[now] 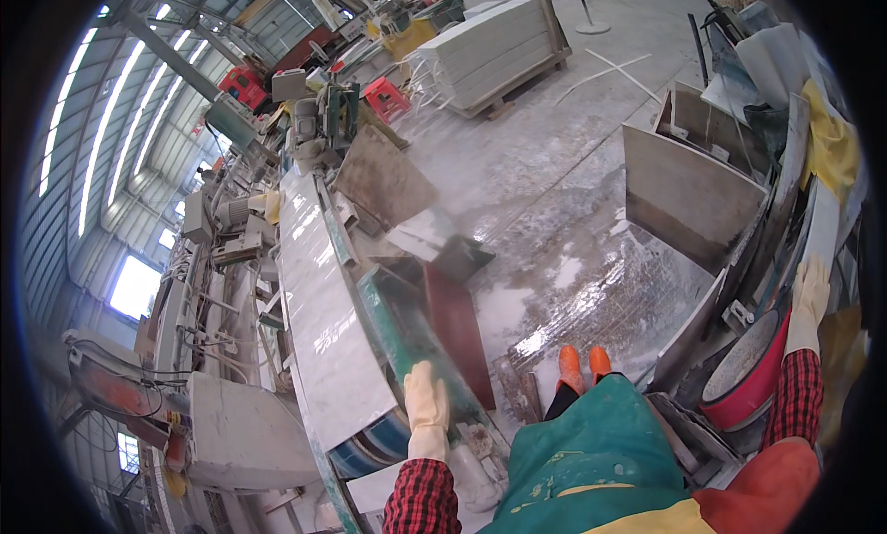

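My left hand (pixel 426 403), in a cream rubber glove, is over the green machine rail (pixel 393 326), beside a long pale polished slab (pixel 333 349). Its fingers are extended and grip nothing that I can see. At the far right, my right hand (pixel 812 289), gloved the same way, lies with fingers stretched along a pale upright panel (pixel 820 229). Whether it presses on that panel cannot be told. Just below that hand stands a round red-rimmed tub (pixel 739 377). Blue-and-white rollers (pixel 374 446) show under the slab's near end.
Brown-grey boards (pixel 688 197) lean on the right, near a yellow cloth (pixel 832 146). A reddish board (pixel 457 331) slants beside the rail. Stacked white slabs (pixel 490 54) and a red stool (pixel 386 98) stand farther back. The floor (pixel 554 248) is wet around my orange boots (pixel 571 368).
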`<state>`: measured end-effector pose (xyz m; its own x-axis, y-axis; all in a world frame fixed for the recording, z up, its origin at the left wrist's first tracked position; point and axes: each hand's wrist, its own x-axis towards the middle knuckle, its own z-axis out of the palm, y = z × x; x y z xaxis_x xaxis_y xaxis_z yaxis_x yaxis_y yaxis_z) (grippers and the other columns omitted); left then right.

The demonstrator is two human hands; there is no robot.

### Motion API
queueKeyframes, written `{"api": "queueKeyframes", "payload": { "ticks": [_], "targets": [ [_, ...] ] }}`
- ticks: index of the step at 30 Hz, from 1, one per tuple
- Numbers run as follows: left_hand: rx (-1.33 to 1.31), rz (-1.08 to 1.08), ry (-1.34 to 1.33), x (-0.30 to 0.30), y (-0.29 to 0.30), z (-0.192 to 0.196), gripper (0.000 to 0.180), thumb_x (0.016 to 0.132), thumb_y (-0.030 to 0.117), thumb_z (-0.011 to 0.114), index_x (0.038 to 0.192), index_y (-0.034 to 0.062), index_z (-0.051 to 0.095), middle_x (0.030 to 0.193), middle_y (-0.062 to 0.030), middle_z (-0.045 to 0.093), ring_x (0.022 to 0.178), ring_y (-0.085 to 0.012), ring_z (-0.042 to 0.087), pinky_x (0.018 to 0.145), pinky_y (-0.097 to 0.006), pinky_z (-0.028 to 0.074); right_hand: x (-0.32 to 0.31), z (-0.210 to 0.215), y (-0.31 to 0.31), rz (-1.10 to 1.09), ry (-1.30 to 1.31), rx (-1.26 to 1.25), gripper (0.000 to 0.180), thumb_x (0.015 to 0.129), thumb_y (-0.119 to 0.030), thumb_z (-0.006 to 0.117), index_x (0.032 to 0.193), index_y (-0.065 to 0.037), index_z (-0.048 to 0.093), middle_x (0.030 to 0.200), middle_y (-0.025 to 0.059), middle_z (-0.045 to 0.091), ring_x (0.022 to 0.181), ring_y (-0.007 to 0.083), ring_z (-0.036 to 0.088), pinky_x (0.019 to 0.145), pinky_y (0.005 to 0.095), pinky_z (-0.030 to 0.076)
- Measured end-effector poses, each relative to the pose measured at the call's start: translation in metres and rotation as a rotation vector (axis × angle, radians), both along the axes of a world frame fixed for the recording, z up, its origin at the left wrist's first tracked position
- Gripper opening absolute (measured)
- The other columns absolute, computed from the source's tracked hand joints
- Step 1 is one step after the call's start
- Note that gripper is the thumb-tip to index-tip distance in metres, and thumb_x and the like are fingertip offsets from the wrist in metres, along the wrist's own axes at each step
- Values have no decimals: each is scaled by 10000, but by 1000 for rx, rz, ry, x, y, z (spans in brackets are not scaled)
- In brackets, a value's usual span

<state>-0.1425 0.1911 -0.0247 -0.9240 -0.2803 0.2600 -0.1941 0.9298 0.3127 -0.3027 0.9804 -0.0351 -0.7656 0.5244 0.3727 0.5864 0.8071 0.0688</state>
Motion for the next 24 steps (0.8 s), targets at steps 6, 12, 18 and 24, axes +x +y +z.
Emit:
{"api": "queueKeyframes", "payload": {
  "ticks": [6,12,18,24],
  "targets": [
    [-51,-51,119,0,-2,-3,364,819,35,631,1176,26,561,1147,-186,588,1060,-409,531,934,-467,437,5,0,-9,9,65,-1,481,1025,-369,437,1413,-94,510,1444,154,516,1331,322,478,1076,461,402],
    [-103,-77,189,2,-5,-6,337,807,41,626,1137,38,558,1095,-181,586,1016,-411,527,887,-483,450,11,3,-20,23,83,45,472,1027,-367,440,1385,-75,536,1429,172,530,1320,338,489,1062,478,409],
    [-123,-73,241,4,-6,-9,319,811,47,627,1123,41,566,1097,-179,595,1006,-417,537,889,-485,452,18,1,-23,99,122,69,453,1031,-349,436,1344,-44,556,1373,177,566,1270,353,521,1031,479,428],
    [-68,-25,152,7,-4,-3,323,835,57,627,1153,35,574,1152,-192,601,1092,-403,537,971,-484,421,23,7,-33,96,105,51,448,1031,-352,435,1317,-35,572,1358,184,581,1251,360,537,1037,469,435]
  ]
}}
